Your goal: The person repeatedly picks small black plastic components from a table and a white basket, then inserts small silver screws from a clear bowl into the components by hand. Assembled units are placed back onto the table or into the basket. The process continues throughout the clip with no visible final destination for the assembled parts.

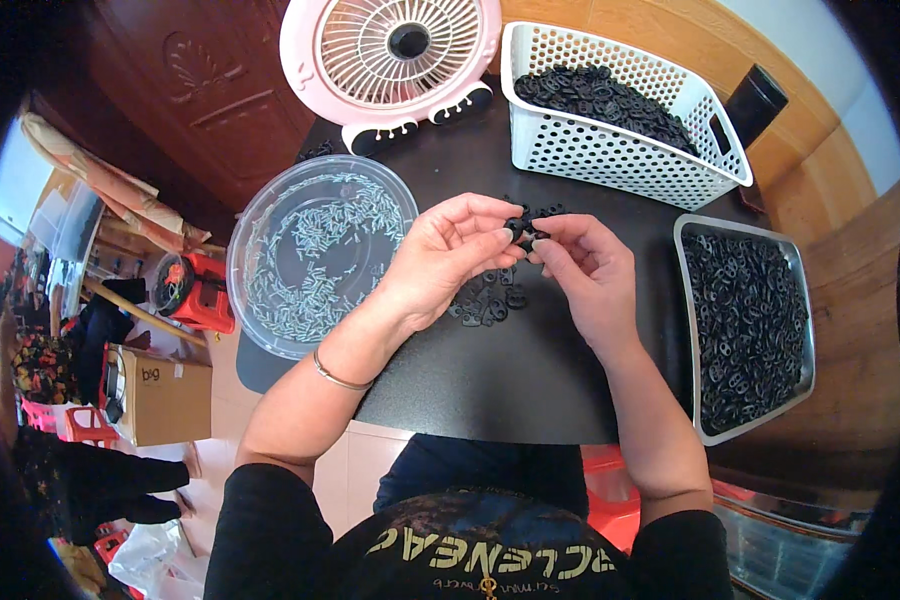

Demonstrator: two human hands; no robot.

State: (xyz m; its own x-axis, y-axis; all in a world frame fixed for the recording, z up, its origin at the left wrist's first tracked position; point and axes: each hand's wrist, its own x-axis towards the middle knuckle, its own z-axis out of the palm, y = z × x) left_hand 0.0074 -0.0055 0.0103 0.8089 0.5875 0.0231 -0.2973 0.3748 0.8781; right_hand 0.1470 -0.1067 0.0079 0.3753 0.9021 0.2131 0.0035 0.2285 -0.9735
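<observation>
Over the middle of the dark table, my left hand [448, 243] pinches a small black plastic part [518, 228] between thumb and fingers. My right hand [592, 272] meets it from the other side, thumb and forefinger closed on the same part or a piece joined to it. Fingertips cover much of the part, so its exact shape is hidden. Below and around the hands lies a loose pile of flat black pieces [490, 300]. Left of my left wrist stands a round clear tub [238, 262] with many small silvery pins or screws [315, 228] in it.
A white perforated basket [610, 165] of black parts stands at the back right. On the right is a metal tray [686, 330] full of flat black pieces with holes. A pink fan [300, 60] stands at the back. A cardboard box [175, 400] is on the floor.
</observation>
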